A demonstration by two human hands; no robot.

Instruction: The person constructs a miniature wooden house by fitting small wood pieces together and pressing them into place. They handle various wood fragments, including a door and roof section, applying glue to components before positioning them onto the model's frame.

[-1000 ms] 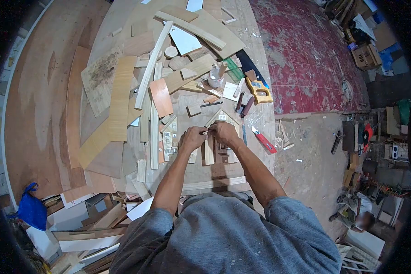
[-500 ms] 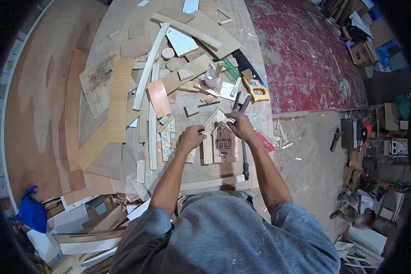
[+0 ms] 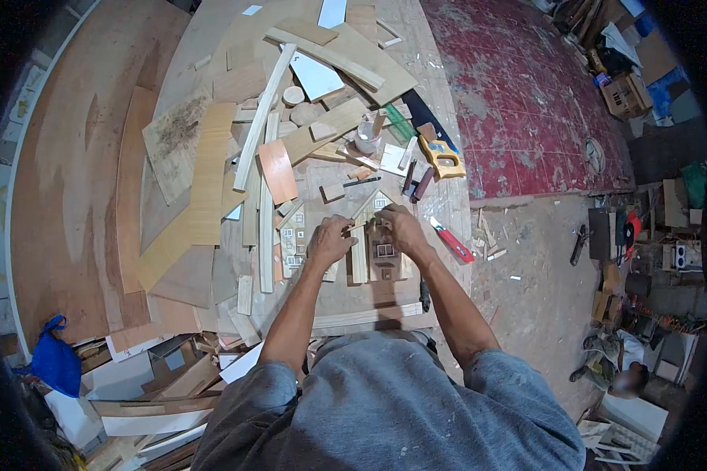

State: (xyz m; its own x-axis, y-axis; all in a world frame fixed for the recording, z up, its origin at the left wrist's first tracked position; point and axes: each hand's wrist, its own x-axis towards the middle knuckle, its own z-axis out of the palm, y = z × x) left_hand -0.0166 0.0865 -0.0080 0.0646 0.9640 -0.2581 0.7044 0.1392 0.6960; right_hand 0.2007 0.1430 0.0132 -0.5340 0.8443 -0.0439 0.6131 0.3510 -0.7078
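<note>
A small wooden model house [image 3: 384,251] with a peaked roof and little framed windows lies on the bench in front of me. My left hand [image 3: 331,239] is closed at its left side, fingertips pinching what looks like a thin, pale wooden strip [image 3: 358,228]. Over the upper right of the house, my right hand [image 3: 404,229] has its fingers bent together; what they grip is hidden. A pale upright wooden piece [image 3: 359,263] stands along the house's left side. Further left, partly behind my left hand, sits another small house front [image 3: 292,242] with white windows.
A red utility knife [image 3: 452,245] lies right of my right forearm. Beyond are a yellow-handled saw [image 3: 444,161], a pencil-like dark stick [image 3: 362,181], a white cup [image 3: 367,140] and many wood offcuts [image 3: 278,171]. A person [image 3: 617,365] is low at the far right.
My right hand has moved left and slightly down, from the roof's right edge onto the house. The left hand stays nearly in place. More of the red knife shows now.
</note>
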